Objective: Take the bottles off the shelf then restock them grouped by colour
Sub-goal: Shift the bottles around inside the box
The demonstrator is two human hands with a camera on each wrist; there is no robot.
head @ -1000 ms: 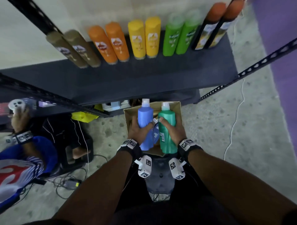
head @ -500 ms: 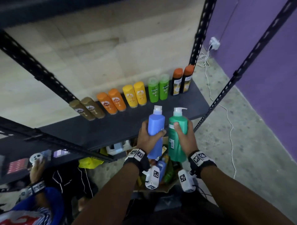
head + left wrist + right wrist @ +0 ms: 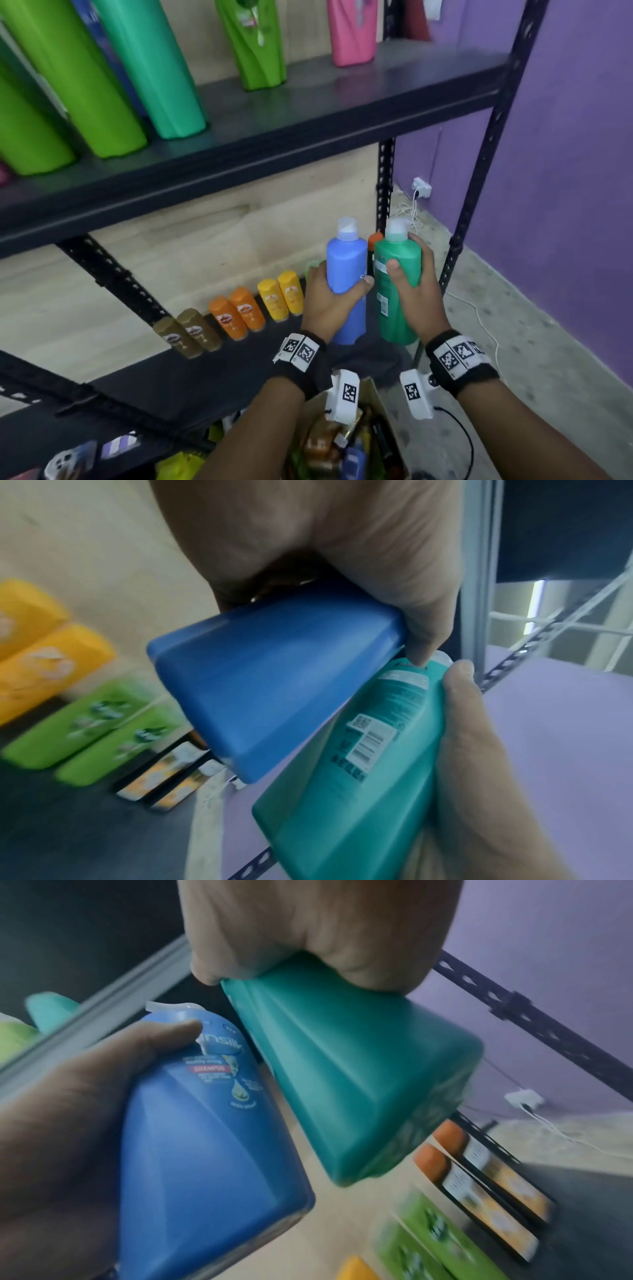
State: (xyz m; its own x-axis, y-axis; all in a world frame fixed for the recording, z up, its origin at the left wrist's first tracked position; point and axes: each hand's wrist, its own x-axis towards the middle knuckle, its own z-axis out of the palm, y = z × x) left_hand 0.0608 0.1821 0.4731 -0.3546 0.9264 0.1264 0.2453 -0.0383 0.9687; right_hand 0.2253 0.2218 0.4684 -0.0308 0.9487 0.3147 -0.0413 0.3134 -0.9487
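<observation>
My left hand (image 3: pixel 329 298) grips a blue pump bottle (image 3: pixel 346 270) upright; my right hand (image 3: pixel 416 291) grips a teal-green pump bottle (image 3: pixel 397 270) right beside it. Both are held in the air between the two shelves, over the right end of the lower shelf (image 3: pixel 191 383). The wrist views show the blue bottle (image 3: pixel 274 674) (image 3: pixel 205 1123) and the green bottle (image 3: pixel 359 777) (image 3: pixel 352 1074) almost touching. On the lower shelf stand small brown (image 3: pixel 186 334), orange (image 3: pixel 238 313) and yellow (image 3: pixel 281 298) bottles. The upper shelf (image 3: pixel 308 113) carries tall lime-green (image 3: pixel 85 85), teal (image 3: pixel 161 68), green (image 3: pixel 260 44) and pink (image 3: pixel 349 31) bottles.
A cardboard box (image 3: pixel 342 442) with several more bottles sits on the floor below my wrists. Black perforated uprights (image 3: pixel 479 171) frame the rack on the right. A purple wall (image 3: pixel 575 171) and a socket with white cables (image 3: pixel 421 188) lie to the right. Small green bottles (image 3: pixel 85 731) and dark orange-capped ones (image 3: pixel 479 1172) stand behind.
Both hands have lifted the blue and green bottles out of the box and up past the lower shelf. My view has tilted up, so the upper shelf and its tall bottles now show.
</observation>
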